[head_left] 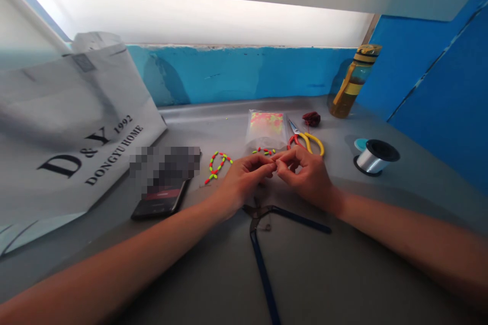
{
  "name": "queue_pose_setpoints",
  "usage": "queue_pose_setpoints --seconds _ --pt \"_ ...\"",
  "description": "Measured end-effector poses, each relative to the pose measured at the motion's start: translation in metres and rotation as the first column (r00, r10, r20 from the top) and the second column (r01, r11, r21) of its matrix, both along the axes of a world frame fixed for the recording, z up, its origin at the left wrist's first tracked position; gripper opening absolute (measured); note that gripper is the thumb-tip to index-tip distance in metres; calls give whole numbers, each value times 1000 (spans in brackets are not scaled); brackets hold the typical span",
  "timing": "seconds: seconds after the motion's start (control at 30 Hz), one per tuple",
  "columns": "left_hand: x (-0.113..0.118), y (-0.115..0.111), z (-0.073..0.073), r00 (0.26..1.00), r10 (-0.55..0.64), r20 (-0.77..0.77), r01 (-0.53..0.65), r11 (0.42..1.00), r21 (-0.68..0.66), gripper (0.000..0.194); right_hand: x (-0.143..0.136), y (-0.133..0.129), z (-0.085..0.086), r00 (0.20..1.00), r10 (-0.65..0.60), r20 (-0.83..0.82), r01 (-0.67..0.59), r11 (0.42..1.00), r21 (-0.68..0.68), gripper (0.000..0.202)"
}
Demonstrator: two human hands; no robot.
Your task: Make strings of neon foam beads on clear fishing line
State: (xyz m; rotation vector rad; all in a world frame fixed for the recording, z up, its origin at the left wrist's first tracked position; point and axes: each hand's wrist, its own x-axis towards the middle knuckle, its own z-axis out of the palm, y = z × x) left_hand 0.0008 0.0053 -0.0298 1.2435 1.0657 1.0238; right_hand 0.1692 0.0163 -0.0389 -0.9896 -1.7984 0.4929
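Thumbs and fingers of both hands are pinched tight, the left hand (249,175) and right hand (308,175) meeting tip to tip above the middle of the table; what sits between the fingertips is too small to tell. The grey table (324,279) stretches under everything, up to a blue wall (229,76) on the far side. A large white bag (95,127) with black lettering stands at the left. Pliers (256,221) with dark blue handles lie spread open on the near side, their head close under the hands. A bottle (351,86) with a yellow strap stands at the far right, partly filled with brownish liquid. Between the bag and the left hand lies a dark phone (163,203), part of it blurred out. Scissors (304,136) with red and yellow handles lie just beyond the right hand, beside a clear packet (266,129) of red and yellow beads. To the right, a spool (370,158) of shiny line stands near a teal disc (360,143). A dark red bundle (311,119) lies beyond the scissors. Left of the left hand, a looped strand of red and yellow-green beads (220,168) rests on the table; a few more small beads (267,152) lie just past the hands.
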Motion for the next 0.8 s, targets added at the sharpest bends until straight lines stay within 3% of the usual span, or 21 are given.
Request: queue_pose_setpoints --seconds 0.8 --pt "0 0 -1 1000 -2 2 2 1000 19 15 -1 0 1 1000 7 -12 -7 1000 -8 7"
